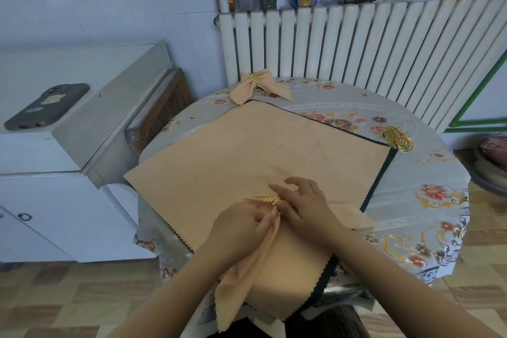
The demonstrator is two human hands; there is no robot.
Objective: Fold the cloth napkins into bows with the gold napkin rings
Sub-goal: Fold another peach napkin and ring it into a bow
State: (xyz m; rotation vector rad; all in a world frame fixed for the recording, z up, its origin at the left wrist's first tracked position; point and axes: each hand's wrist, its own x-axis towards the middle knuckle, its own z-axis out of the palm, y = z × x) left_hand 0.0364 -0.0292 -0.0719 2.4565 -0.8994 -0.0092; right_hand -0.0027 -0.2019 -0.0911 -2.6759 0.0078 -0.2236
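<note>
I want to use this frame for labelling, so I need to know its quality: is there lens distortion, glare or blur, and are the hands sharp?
Head view: strong wide-angle bending, the radiator fans outward; soft, even light with faint shadows; slight sheen on the floral tablecloth and gold rings; left hand and right hand are somewhat soft, fingertips blurred on the napkin.

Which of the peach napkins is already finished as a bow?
The bow napkin at the table's far edge by the radiator, gold ring round its middle. The others lie flat or are in the hands.
</note>
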